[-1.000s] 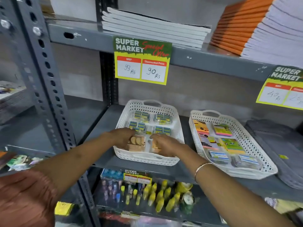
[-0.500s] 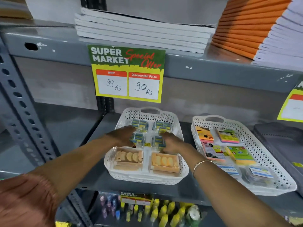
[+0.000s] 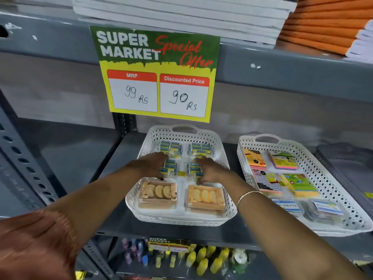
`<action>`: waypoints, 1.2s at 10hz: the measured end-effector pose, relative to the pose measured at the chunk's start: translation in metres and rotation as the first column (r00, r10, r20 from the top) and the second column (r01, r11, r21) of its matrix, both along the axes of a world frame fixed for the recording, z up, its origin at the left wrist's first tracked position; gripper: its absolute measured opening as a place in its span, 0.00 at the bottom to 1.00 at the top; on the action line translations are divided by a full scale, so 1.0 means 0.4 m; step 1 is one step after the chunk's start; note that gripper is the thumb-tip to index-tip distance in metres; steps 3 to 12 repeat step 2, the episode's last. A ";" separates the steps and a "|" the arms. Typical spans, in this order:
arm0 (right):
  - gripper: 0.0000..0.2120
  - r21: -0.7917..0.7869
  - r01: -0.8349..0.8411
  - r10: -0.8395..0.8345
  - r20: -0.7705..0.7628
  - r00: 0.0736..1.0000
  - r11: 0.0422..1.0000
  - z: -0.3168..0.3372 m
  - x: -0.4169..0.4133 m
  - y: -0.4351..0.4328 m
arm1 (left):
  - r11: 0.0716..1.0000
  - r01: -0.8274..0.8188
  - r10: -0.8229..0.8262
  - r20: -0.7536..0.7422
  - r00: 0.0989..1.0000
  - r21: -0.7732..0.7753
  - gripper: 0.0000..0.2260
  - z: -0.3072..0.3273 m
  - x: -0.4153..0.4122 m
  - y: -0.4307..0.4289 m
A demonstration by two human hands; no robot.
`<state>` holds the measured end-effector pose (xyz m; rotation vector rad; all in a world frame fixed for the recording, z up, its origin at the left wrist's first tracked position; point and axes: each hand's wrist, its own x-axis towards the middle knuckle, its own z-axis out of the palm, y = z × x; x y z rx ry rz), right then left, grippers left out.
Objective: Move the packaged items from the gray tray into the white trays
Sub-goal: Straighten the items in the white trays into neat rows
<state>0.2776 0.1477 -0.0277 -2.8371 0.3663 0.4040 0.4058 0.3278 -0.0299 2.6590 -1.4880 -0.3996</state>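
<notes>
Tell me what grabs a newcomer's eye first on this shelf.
The green-and-yellow price sign hanging from the upper shelf edge dominates, reading 99 Rs cut to 90 Rs. Below it, the left hand and right hand rest on blue packets mid-way in the left white tray, behind two orange boxes. Orange notebooks stack top right.

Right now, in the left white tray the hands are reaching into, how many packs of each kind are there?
Left white tray:
Blue-and-yellow packs: 4, two at the back, two under the left hand and right hand
Orange boxes: 2, at the front
Total: 6
</notes>
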 end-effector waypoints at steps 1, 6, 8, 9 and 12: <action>0.41 -0.012 0.012 -0.012 -0.014 1.000 1.000 0.010 -0.014 0.008 | 1.000 -0.012 0.013 -0.007 1.000 0.025 0.33 0.006 -0.008 0.004; 0.44 0.005 0.034 -0.034 0.029 0.999 0.999 0.017 -0.029 0.017 | 1.000 -0.015 0.016 -0.005 1.000 0.011 0.37 0.012 -0.016 0.008; 0.44 0.005 0.034 -0.034 0.029 0.999 0.999 0.017 -0.029 0.017 | 1.000 -0.015 0.016 -0.005 1.000 0.011 0.37 0.012 -0.016 0.008; 0.44 0.005 0.034 -0.034 0.029 0.999 0.999 0.017 -0.029 0.017 | 1.000 -0.015 0.016 -0.005 1.000 0.011 0.37 0.012 -0.016 0.008; 0.44 0.005 0.034 -0.034 0.029 0.999 0.999 0.017 -0.029 0.017 | 1.000 -0.015 0.016 -0.005 1.000 0.011 0.37 0.012 -0.016 0.008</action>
